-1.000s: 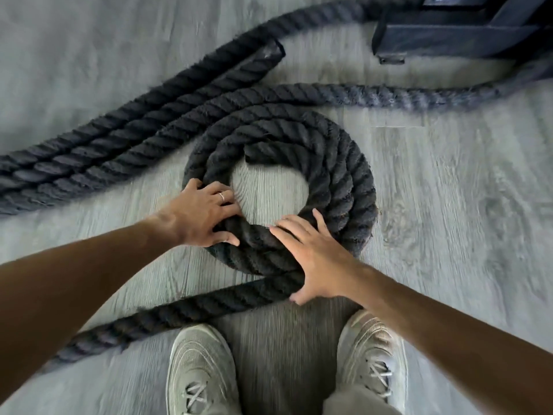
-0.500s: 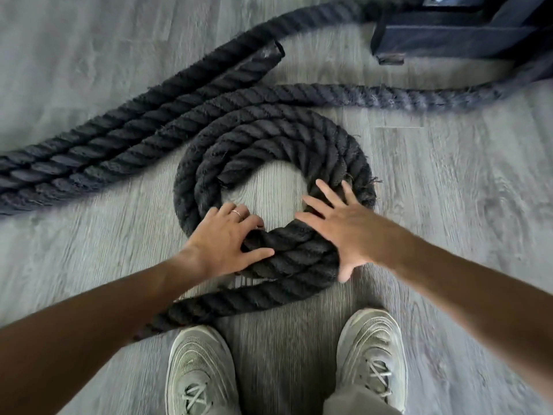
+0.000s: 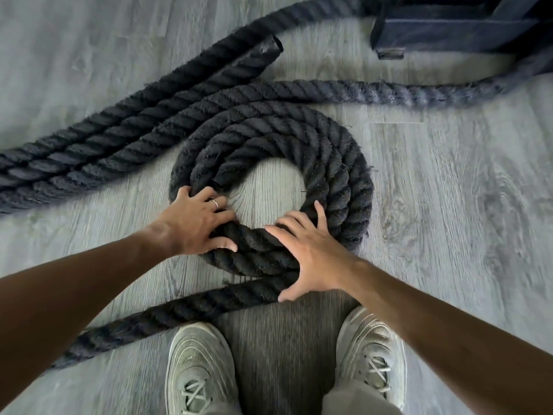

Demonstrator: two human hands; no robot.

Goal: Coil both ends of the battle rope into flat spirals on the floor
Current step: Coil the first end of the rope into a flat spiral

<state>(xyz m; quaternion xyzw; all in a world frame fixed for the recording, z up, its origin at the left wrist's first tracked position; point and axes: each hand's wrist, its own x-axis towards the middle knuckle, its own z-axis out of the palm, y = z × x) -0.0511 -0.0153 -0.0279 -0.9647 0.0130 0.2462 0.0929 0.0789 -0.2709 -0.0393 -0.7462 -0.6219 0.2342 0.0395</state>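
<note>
Thick black twisted battle rope point(image 3: 338, 163) lay in a flat spiral of about three turns on the grey wood-plank floor point(image 3: 449, 205), open hole in the middle. Left hand point(image 3: 194, 224) gripped the inner turns at the spiral's left side, fingers curled over the rope. Right hand point(image 3: 308, 256) pressed flat on the near side, fingers straight and spread. The other capped rope end point(image 3: 269, 47) lay uncoiled beyond. Pale grey sneakers point(image 3: 199, 372) stood just below.

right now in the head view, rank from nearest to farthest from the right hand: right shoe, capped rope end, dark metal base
From the right hand:
1. right shoe, just below it
2. capped rope end, upper middle
3. dark metal base, top right
</note>
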